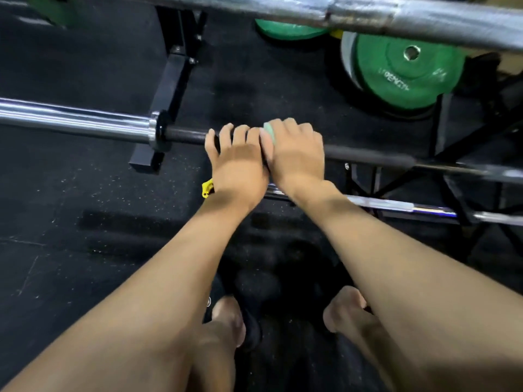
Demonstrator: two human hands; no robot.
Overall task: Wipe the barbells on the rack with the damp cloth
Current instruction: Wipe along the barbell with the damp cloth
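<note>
The barbell [368,155] being cleaned runs left to right across the middle of the view, its dark shaft dropping slightly toward the right and its bright chrome sleeve [76,120] reaching off to the left past a collar. Both hands sit side by side on the dark shaft, just right of that collar. The right hand [294,154] is curled over the bar with the damp cloth [268,131] under it; only a small pale-green edge of the cloth shows at the knuckles, so how far it wraps around the shaft cannot be told. The left hand [237,159] touches the right and has its fingers hooked over the top of the shaft, clamped on the bar itself, apparently steadying it. Since the bar's long axis lies crosswise to the forearms, the wiping stroke most likely has to travel sideways along it; the long uncovered stretch of shaft lies to the right of the cloth hand, the short one and the sleeve to the left beyond the bracing hand. A second, rougher barbell [368,21] crosses the far top of the view, and a thinner chrome bar [396,206] lies nearer and lower. Green weight plates [402,72] lean at the far right, a black rack upright [169,80] stands far left, and black rubber flooring [70,222] lies beneath.
</note>
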